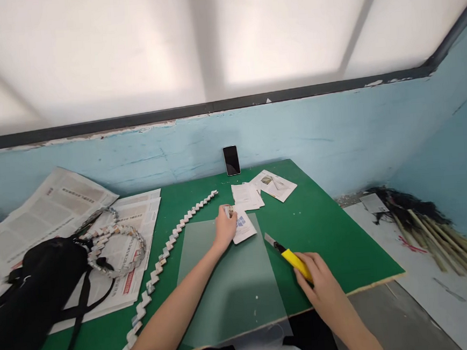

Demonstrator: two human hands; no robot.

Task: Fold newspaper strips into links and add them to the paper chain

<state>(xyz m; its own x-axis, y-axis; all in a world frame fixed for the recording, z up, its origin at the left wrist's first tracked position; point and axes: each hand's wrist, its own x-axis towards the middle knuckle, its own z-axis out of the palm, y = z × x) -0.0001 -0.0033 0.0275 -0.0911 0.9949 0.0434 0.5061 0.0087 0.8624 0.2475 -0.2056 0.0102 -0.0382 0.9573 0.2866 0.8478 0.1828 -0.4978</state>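
My left hand (224,227) is closed on a small stack of printed paper pieces (244,229) at the upper edge of a clear plastic sheet (230,288). In my right hand (320,281) is a yellow utility knife (297,264), its blade out and pointing up and left, over the green table just right of the sheet. More cut paper pieces (246,196) and a larger printed paper (273,185) lie behind the stack. A long zigzag chain of folded paper (172,238) runs along the left of the sheet.
A phone (231,160) leans on the blue wall. Newspapers (139,214), a coiled paper chain (137,263) and a black bag (40,292) cover the left side. The green table (326,227) ends at the right; bamboo sticks (449,239) lie beyond, on the floor.
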